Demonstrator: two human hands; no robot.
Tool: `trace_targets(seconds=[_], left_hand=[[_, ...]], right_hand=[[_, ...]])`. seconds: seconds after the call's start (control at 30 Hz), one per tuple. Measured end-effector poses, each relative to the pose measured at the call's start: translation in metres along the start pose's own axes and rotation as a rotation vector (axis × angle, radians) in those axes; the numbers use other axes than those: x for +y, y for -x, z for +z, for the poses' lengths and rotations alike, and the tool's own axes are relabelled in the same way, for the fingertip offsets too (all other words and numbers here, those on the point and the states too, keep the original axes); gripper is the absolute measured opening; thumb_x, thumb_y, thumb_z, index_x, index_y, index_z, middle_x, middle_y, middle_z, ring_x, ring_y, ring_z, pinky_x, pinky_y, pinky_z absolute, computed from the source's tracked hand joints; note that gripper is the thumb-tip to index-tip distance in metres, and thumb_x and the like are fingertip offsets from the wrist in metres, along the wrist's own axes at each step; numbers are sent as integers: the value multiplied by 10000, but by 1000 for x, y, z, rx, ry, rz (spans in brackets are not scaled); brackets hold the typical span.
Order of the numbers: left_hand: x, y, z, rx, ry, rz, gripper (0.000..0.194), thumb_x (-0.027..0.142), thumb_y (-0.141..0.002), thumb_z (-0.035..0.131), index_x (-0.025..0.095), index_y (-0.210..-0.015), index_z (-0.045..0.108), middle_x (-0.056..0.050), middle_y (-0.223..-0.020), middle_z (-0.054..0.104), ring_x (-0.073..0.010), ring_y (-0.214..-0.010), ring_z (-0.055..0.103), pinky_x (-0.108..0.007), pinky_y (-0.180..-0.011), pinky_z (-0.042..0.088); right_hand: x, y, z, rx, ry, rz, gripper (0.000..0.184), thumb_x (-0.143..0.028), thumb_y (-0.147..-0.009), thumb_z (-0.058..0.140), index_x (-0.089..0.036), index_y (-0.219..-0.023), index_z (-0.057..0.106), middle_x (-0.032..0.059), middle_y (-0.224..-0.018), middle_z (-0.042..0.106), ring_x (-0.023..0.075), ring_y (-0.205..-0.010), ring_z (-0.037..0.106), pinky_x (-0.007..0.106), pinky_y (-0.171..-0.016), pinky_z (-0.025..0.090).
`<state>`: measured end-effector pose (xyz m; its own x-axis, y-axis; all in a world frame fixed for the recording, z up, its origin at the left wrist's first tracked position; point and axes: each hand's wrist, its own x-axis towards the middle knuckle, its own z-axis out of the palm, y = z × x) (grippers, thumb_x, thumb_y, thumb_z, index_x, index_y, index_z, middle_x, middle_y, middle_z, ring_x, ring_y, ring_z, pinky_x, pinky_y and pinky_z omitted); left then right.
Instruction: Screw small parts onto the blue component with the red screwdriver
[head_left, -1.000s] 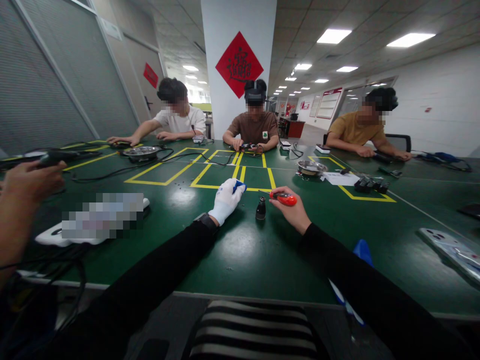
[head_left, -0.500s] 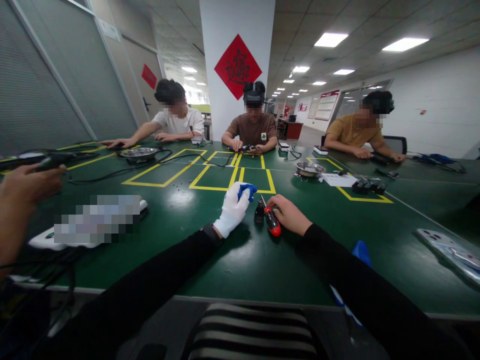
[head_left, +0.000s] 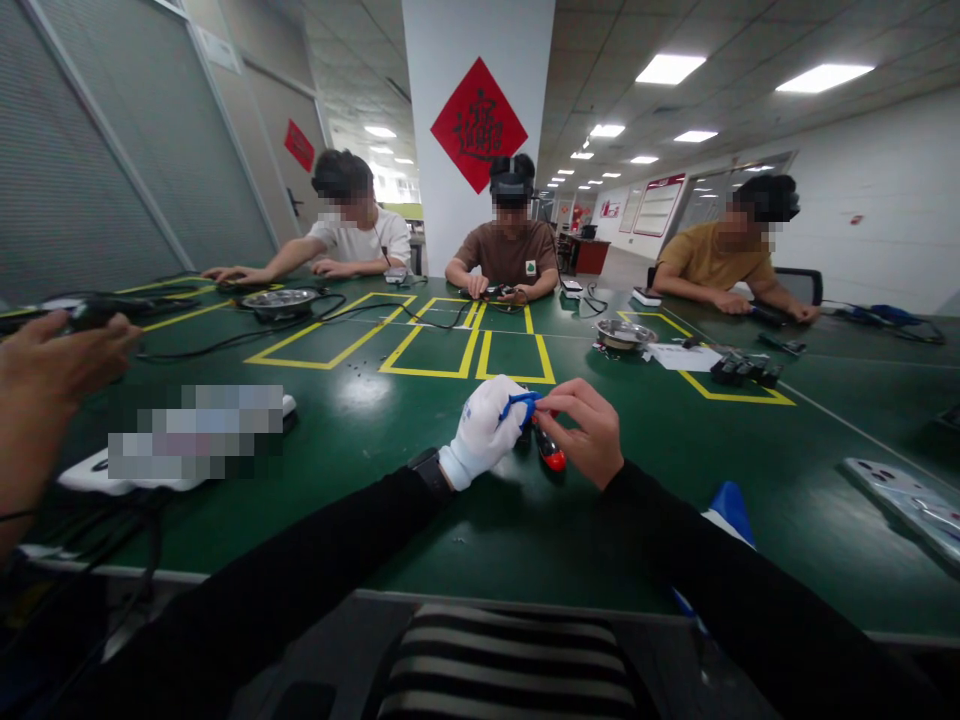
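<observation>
My left hand [head_left: 489, 430] wears a white glove with blue-coated fingers. Its fingers are curled closed, and whatever they hold is hidden. My bare right hand [head_left: 589, 430] pinches thumb and forefinger together right at the blue fingertips; what sits in that pinch is too small to make out. Just under both hands, a red-and-black screwdriver [head_left: 552, 456] lies on the green table [head_left: 420, 530], its front part covered. A small black object beside it is mostly hidden behind the glove.
Another blue-and-white glove [head_left: 731, 512] lies by my right forearm. A phone [head_left: 904, 512] rests at far right; a white power strip [head_left: 90, 478] is at left. Metal bowls [head_left: 624, 335] and black parts [head_left: 746, 370] stand farther off. Several co-workers sit around; one's hand [head_left: 67, 355] reaches in at left.
My right hand has lifted from beside the screwdriver and come left to meet my left fingertips. My left hand has shifted slightly right and down, covering most of the black object.
</observation>
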<state>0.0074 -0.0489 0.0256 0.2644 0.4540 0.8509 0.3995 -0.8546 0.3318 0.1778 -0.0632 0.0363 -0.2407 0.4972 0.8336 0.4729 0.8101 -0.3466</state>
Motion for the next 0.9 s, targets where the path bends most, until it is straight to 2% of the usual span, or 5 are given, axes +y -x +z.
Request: trace_targets(seconds=[0.27, 0.47, 0.63, 0.77, 0.9], left_hand=[[-7, 1, -2, -43, -124, 98, 181, 271, -894, 438, 188, -930, 595, -75, -893, 631, -203, -885, 583, -360, -827, 478], [-17, -4, -9, 47, -85, 17, 435, 380, -857, 511, 180, -1241, 479, -125, -1238, 524, -266, -1197, 480, -444, -1023, 390], [-34, -4, -4, -237, -58, -62, 963, 472, -611, 773, 195, -1411, 312, -144, -1370, 445, -318, -1262, 441, -470, -1073, 351], [-42, 0, 3, -421, -29, -147, 814, 401, -660, 756, 216, -1371, 407, -114, -1278, 563, -298, -1170, 542, -442, -1012, 416], [-44, 1, 5, -435, 2, -168, 658, 372, -676, 745, 217, -1274, 518, -93, -1226, 610, -280, -1125, 579, -417, -980, 442]], right_hand=[[-1, 0, 3, 7, 24, -48, 52, -214, -789, 611, -253, -791, 645, 31, -771, 621, 184, -747, 584, 341, -710, 473], [11, -8, -6, -97, 55, 162, 24, -215, -799, 597, -212, -775, 601, 13, -757, 575, 142, -650, 526, 276, -622, 439], [31, -5, -8, -406, 185, 187, 16, -191, -760, 631, -198, -765, 618, -5, -725, 582, 118, -608, 504, 237, -580, 376], [29, -3, -5, -474, 293, 98, 49, -161, -762, 617, -207, -780, 615, -6, -748, 597, 119, -643, 521, 232, -592, 341], [22, -6, -6, -525, 448, -18, 53, -212, -821, 583, -207, -787, 623, 17, -787, 625, 137, -672, 540, 257, -594, 310]])
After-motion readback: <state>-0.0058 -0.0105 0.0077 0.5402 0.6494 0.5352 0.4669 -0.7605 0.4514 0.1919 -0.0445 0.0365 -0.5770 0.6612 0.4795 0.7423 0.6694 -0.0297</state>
